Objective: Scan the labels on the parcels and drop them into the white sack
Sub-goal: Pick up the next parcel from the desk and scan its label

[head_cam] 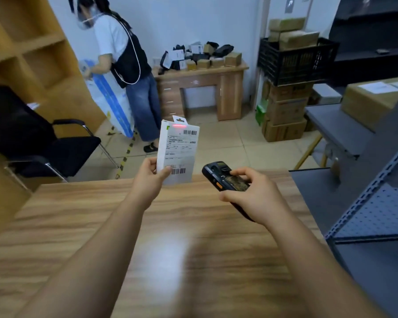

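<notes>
Left hand [151,173] pinches the parcel [178,150] upright, label facing the scanner [225,177]. Right hand [253,191], at 3 o'clock, grips it, aiming its red beam [179,126] high on the label.

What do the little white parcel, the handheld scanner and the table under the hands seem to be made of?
White parcel: probably thin card, matt, with crisp edges, a punched hang tab and a paper label.
Handheld scanner: looks like hard black plastic, slightly glossy, with an orange side button.
Table: wood-grain top, likely laminate, smooth enough to show a pale glare.
</notes>
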